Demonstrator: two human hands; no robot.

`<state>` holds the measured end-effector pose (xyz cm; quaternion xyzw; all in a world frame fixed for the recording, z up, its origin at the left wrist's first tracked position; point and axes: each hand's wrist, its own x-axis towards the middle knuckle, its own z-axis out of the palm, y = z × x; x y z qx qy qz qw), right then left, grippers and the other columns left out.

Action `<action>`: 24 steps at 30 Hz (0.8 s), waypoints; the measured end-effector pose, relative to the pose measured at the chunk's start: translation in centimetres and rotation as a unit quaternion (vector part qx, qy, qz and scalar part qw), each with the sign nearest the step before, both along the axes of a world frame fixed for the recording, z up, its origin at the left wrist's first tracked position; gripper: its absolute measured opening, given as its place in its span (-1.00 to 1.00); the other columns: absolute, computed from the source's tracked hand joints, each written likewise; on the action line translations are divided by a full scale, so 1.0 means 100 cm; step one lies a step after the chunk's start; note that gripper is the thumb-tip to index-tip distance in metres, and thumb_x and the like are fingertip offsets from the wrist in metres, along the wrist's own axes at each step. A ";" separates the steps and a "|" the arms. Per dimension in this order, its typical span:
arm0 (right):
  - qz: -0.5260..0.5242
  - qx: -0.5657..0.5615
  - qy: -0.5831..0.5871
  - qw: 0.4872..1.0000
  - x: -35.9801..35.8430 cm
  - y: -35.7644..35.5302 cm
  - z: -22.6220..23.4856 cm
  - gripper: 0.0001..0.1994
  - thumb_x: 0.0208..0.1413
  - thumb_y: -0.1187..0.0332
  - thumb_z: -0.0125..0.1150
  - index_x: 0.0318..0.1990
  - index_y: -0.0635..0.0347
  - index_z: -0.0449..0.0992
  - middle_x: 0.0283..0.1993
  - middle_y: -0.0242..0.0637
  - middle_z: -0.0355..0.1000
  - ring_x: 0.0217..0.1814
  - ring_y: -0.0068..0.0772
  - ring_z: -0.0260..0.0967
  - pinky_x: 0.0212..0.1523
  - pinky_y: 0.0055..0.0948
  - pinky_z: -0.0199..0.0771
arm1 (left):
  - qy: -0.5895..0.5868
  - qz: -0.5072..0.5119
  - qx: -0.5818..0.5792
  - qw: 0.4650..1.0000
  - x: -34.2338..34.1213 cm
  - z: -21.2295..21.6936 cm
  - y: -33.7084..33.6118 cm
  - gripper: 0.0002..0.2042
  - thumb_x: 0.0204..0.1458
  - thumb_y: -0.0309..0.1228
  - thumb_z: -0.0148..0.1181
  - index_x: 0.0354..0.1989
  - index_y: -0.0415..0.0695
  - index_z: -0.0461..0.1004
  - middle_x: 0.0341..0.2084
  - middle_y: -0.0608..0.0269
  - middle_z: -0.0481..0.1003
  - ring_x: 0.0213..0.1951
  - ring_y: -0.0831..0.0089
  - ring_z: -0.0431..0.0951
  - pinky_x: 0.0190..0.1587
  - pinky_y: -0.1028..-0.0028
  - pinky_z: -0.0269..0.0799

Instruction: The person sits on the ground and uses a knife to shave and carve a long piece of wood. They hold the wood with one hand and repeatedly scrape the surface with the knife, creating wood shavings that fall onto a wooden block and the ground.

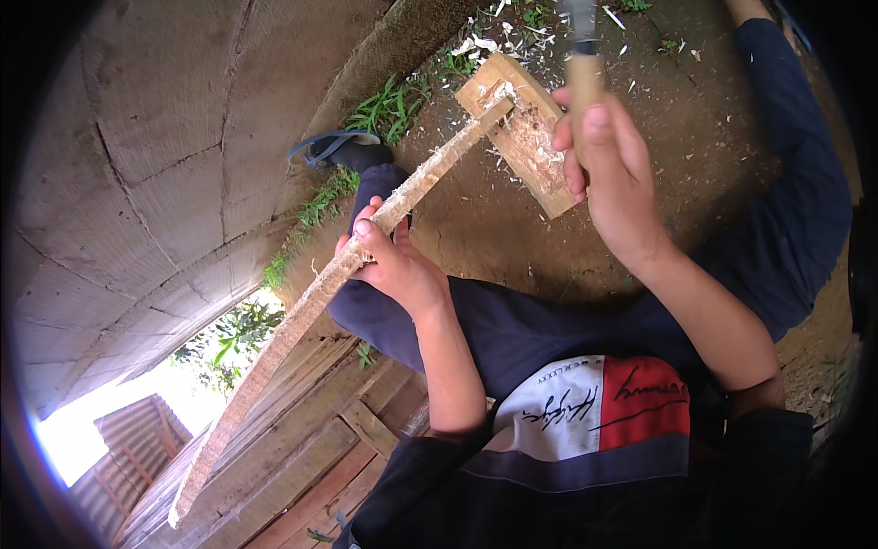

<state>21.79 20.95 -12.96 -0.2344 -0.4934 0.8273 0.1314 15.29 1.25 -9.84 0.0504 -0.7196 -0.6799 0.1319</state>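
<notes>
My left hand (402, 270) is closed around a long, rough-hewn wooden stick (293, 320), gripping it a little above its middle. The stick slants from the lower left up to a wooden block (540, 169) on the ground, where its far end rests. Shavings cling along its upper edge. In my right hand (626, 188) is a bladed tool, probably a machete, held upright by its pale wooden handle (586, 78). Its metal blade (581, 23) is blurred and cut off by the top edge, so its full shape is hidden. The blade is apart from the stick.
Pale wood shavings (476, 46) litter the dirt ground around the block. A grey block wall (165, 156) rises on the left, with grass (389, 110) along its foot. My sandalled foot (352, 151) lies beside the stick. Wooden boards (302, 457) are at lower left.
</notes>
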 end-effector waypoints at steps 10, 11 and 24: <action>0.391 0.326 -0.191 0.840 0.010 -0.010 -0.039 -0.63 0.33 0.10 -0.17 -0.09 0.27 0.35 -0.27 0.10 0.50 -0.15 0.14 0.48 -0.10 0.05 0.40 | -0.045 0.009 -0.023 0.999 -0.003 -0.002 -0.005 -0.60 0.23 -0.17 0.09 0.07 -0.03 0.06 -0.05 0.17 0.45 0.04 0.41 0.43 0.02 0.22 0.32; 0.390 0.330 -0.200 0.836 0.008 -0.004 -0.036 -0.63 0.32 0.10 -0.16 -0.09 0.27 0.35 -0.27 0.10 0.50 -0.15 0.14 0.49 -0.11 0.05 0.41 | -0.045 0.011 -0.015 0.999 -0.004 -0.002 -0.001 -0.60 0.23 -0.18 0.09 0.07 -0.03 0.06 -0.04 0.17 0.45 0.04 0.42 0.43 0.02 0.22 0.32; 0.353 0.411 -0.197 0.817 0.014 -0.017 -0.036 -0.64 0.31 0.10 -0.11 -0.12 0.28 0.40 -0.48 -0.05 0.53 -0.40 0.03 0.56 -0.35 -0.02 0.54 | -0.049 0.019 -0.017 0.998 -0.004 -0.005 -0.001 -0.65 0.23 -0.06 0.06 -0.09 -0.10 0.37 -0.08 0.28 0.43 0.05 0.45 0.37 0.09 0.24 0.21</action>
